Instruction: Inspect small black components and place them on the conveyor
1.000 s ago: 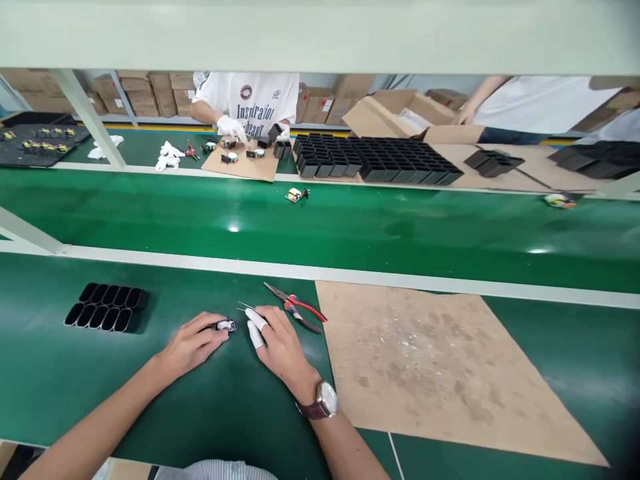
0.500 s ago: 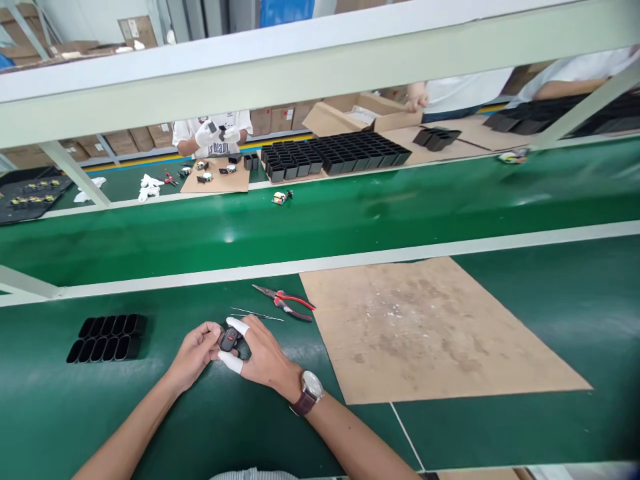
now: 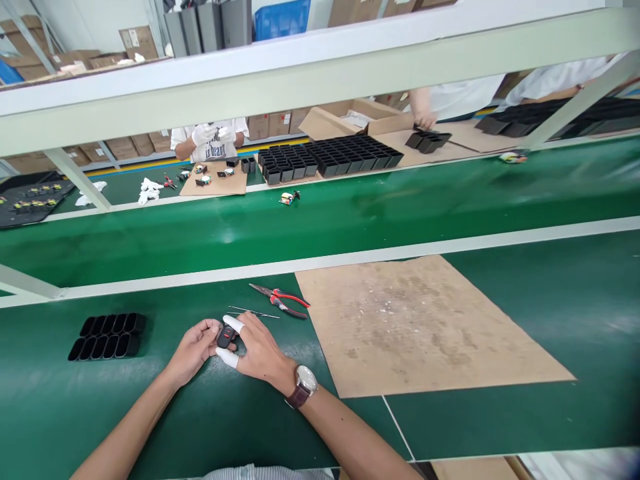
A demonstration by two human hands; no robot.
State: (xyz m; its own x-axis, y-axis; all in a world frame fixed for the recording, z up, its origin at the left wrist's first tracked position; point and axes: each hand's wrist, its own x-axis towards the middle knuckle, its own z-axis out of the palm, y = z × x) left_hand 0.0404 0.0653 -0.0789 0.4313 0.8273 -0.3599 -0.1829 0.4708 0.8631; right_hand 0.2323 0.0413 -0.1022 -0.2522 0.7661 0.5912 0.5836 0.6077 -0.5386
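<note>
Between my hands is a small black plastic housing (image 3: 227, 336) with a red mark on its face. My left hand (image 3: 196, 347) pinches its left side with thumb and fingers. On the other side my right hand (image 3: 260, 350) grips it with white-covered thumb and index finger. Thin metal tweezers (image 3: 254, 312) lie on the green bench just beyond my right hand. Behind them rest long-nose pliers (image 3: 281, 300) with red and black handles. Two rows of black open cases (image 3: 106, 337) stand to the left of my left hand.
A stained cardboard sheet (image 3: 430, 327) covers the bench on the right. Past a pale rail runs a green conveyor belt (image 3: 350, 207) carrying a small circuit board (image 3: 288, 198). Across it, black cases (image 3: 350, 157) stand in rows, and co-workers are at their bench.
The board on the belt has shifted slightly right. A co-worker's hand has come down onto the black cases at the far right. My hands keep their hold on the housing.
</note>
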